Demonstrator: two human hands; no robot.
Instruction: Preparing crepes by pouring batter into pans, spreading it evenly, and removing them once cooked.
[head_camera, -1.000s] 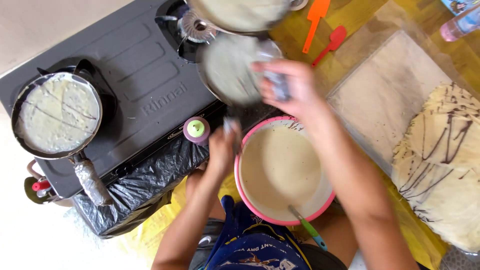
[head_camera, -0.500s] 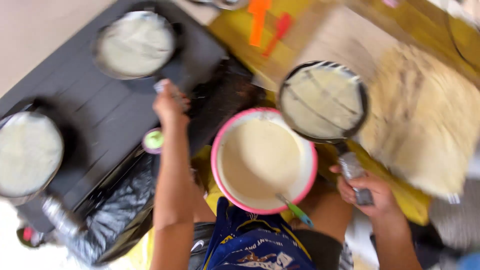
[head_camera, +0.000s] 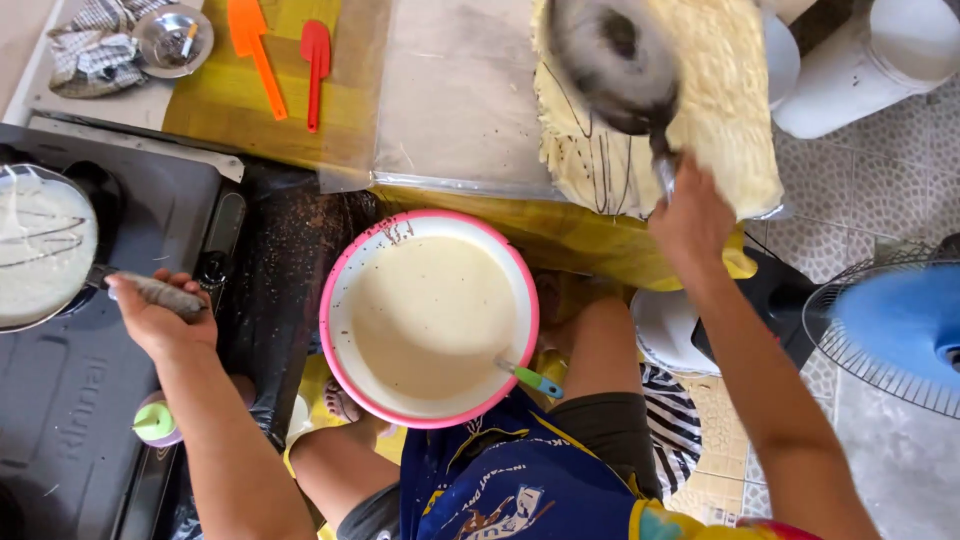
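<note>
1. Head view — the right hand (head_camera: 690, 215) is clamped shut on the handle of a dark pan (head_camera: 612, 62), turned bottom-up over the crepe stack (head_camera: 700, 120) at the far right of the tabletop (head_camera: 210, 110). The pan is blurred, so whether a crepe is inside it cannot be told.
2. Same view, other side — the left hand (head_camera: 160, 315) has its fingers (head_camera: 178, 285) wrapped tight round the handle of a second pan (head_camera: 40, 250), which sits on the black stove (head_camera: 70, 400) with pale batter spread across it.
3. Between the arms stands the pink-rimmed bowl (head_camera: 428, 318), batter well up its sides, a ladle handle (head_camera: 530, 378) poking over the near rim.
4. Further back lie an orange spatula (head_camera: 255, 50) and a red spatula (head_camera: 315, 60), well apart from both hands.
5. Risk, as I judge it: both pans are handled at once, so a tilted flip could land a crepe off the stack — or fold it.
6. The left pan hangs over the stove's edge; a tug could tip it and spill batter.
7. The right forearm passes just beside the bowl rim, and a knock there could slop batter onto the lap below.
</note>
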